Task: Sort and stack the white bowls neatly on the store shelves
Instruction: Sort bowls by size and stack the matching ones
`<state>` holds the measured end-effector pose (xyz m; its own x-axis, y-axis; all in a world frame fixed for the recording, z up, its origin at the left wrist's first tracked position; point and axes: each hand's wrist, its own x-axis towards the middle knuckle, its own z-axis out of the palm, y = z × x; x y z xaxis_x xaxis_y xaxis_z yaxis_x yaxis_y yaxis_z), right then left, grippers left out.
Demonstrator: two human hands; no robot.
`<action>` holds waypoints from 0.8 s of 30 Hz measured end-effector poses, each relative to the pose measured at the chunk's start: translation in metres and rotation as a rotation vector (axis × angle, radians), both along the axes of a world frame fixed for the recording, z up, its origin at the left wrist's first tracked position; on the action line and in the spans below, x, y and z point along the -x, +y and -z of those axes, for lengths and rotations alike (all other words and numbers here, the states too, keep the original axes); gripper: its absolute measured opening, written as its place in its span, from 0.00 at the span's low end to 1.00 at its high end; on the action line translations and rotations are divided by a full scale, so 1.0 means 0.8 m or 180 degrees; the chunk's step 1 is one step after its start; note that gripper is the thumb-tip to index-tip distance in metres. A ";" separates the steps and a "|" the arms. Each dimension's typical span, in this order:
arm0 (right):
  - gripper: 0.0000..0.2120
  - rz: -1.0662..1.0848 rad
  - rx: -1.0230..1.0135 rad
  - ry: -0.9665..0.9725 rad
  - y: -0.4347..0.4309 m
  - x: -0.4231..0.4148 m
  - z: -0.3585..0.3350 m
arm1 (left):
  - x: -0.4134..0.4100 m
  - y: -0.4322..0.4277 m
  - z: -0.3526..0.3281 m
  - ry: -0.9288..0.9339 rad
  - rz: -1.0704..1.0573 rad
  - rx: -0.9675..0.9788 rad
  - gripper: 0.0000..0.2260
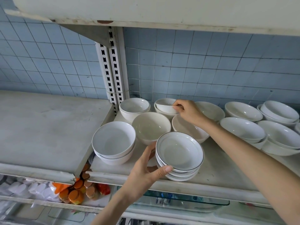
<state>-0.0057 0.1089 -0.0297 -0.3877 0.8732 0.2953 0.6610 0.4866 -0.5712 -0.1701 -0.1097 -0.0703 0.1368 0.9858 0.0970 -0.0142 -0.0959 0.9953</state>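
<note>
White bowls crowd the right shelf [215, 166]. My left hand [146, 169] grips a stack of shallow black-rimmed bowls [179, 155] at the shelf's front edge, thumb on the lower rims. My right hand [188, 112] reaches to the back and pinches the rim of a small tilted bowl [165, 105] that lies in another bowl. A stack of two deep bowls [113, 142] stands at the front left. A cream bowl [151, 127] sits in the middle, with another cream bowl [186, 129] partly under my right forearm. One more deep bowl [134, 108] is at the back left.
More wide white bowls [243, 130] stand stacked along the right, up to the frame edge. The left shelf [40, 130] is bare grey. A slotted upright post [113, 70] divides the shelves. The upper shelf [162, 17] overhangs. Orange-lidded jars [76, 192] and glass dishes [186, 202] sit below.
</note>
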 end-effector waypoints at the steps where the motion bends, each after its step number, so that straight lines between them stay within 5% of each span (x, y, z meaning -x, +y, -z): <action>1: 0.06 0.0015 -0.0055 0.0033 0.000 0.001 -0.001 | 0.000 -0.001 0.000 0.0019 -0.0015 -0.0012 0.30; 11: 0.05 0.0281 -0.0239 0.0533 0.002 0.002 -0.013 | -0.005 -0.020 -0.007 0.0961 -0.0445 -0.0470 0.32; 19: 0.06 0.0351 -0.0630 0.0918 -0.022 -0.016 -0.050 | -0.004 -0.020 -0.047 0.1217 -0.0844 -0.0831 0.26; 24: 0.06 0.0138 -0.0697 0.1230 -0.060 -0.025 -0.070 | 0.002 0.009 -0.081 0.0872 -0.0932 -0.0988 0.22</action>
